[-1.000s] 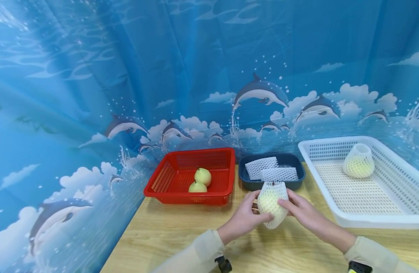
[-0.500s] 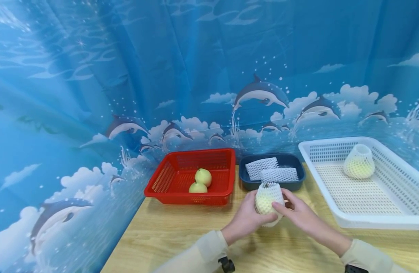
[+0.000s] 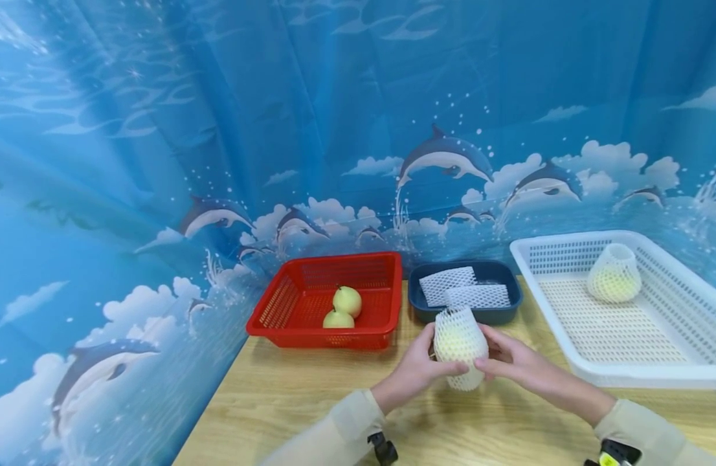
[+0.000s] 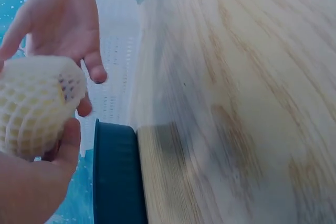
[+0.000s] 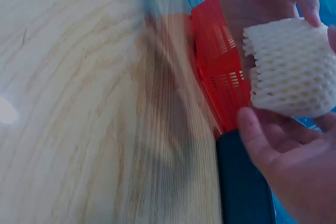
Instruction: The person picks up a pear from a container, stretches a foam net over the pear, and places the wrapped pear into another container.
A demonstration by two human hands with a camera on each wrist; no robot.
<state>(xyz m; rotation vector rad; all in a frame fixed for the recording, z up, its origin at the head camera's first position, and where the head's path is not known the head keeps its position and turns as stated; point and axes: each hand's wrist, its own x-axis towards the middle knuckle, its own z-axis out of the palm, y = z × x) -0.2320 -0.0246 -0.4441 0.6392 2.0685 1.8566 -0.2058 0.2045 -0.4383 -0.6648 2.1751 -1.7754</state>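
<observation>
Netted fruit (image 3: 459,349), lower centre of head view, gripped by left hand (image 3: 415,367) and right hand (image 3: 518,362). Probably firm but bruisable; soft net (image 5: 294,69) may slide, so cradle the bulge.

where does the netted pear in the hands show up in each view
Head: the netted pear is right of centre, below the middle, between the left hand and right hand.
Left wrist: at the left edge, partly cut off, around mid-height.
Right wrist: at the right edge, slightly above the middle.
Shared landmark: the dark blue tray.
</observation>
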